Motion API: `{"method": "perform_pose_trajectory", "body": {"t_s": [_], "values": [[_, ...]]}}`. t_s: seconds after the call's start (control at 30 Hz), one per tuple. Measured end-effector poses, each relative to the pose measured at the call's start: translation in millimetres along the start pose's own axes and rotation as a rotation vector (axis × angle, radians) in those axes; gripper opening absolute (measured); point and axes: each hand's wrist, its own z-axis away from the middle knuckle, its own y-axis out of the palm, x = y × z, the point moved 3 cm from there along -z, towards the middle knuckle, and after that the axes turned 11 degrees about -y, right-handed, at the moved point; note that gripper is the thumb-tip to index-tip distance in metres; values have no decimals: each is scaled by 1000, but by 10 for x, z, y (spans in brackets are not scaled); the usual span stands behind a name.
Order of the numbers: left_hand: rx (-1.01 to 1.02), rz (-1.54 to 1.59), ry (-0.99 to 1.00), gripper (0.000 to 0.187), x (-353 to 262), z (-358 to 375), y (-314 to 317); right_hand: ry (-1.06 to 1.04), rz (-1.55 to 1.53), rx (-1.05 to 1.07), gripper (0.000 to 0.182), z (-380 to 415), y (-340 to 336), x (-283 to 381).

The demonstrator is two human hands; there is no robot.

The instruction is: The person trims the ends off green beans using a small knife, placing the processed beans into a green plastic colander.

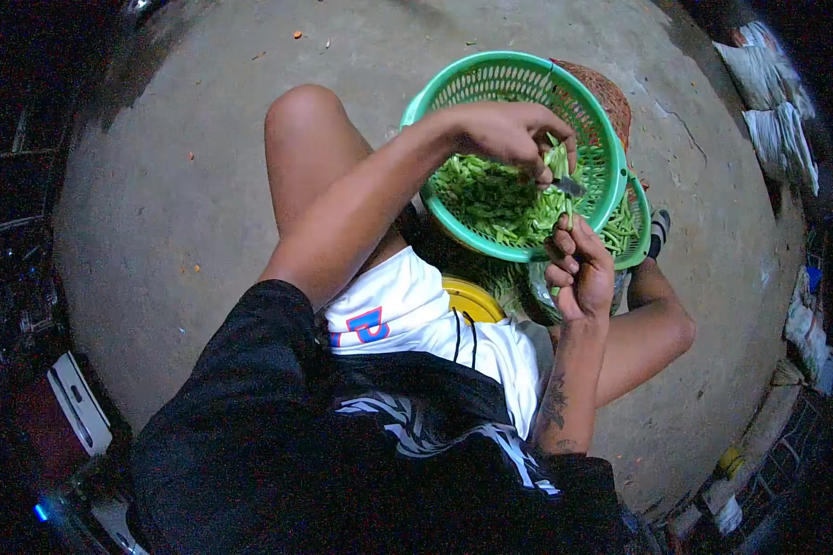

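Observation:
My left hand (518,139) is closed around a small knife (569,187), its dark blade turned toward my right hand. In my right hand (583,264), palm up with the fingers curled, a green bean (565,220) is pinched near the blade. Both hands are over the near right part of a green plastic basket (504,252). Sliced green beans (491,199) fill its bottom. Below and to the right, a second green basket (640,250) holds whole green beans (619,227), partly hidden by the first.
A yellow round lid or tub (472,298) sits between my legs. Behind the baskets stands a reddish-brown mesh sack (602,88). Pale sacks (777,139) lie at the right edge of the concrete floor (185,213), with a few orange scraps scattered about. A white-and-red box (79,402) is at the lower left.

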Motion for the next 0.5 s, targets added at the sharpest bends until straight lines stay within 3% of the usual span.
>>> {"method": "perform_pose_trajectory", "body": {"t_s": [0.03, 0.17, 0.3, 0.33, 0.37, 0.43, 0.5], "values": [[-22, -132, 9, 37, -44, 6, -49, 5, 1, -5, 15, 13, -25, 4], [-100, 203, -60, 29, 92, 90, -312, -2, -24, 47, 15, 46, -67, 46], [-85, -26, 71, 34, 29, -1, -53, -3, -1, 30, 16, -1, -32, 18], [84, 129, 39, 36, -58, 1, 90, -1, 0, 27, 16, -12, -16, 11], [76, 32, -63, 35, -126, 33, 126, -8, 5, 30, 15, -11, 3, 15], [64, -43, 18, 33, -68, 10, 20, -5, 15, 27, 15, 19, -8, 6], [-12, 106, 5, 35, 82, 2, -106, -9, -2, 38, 15, 16, -22, 41]]}}
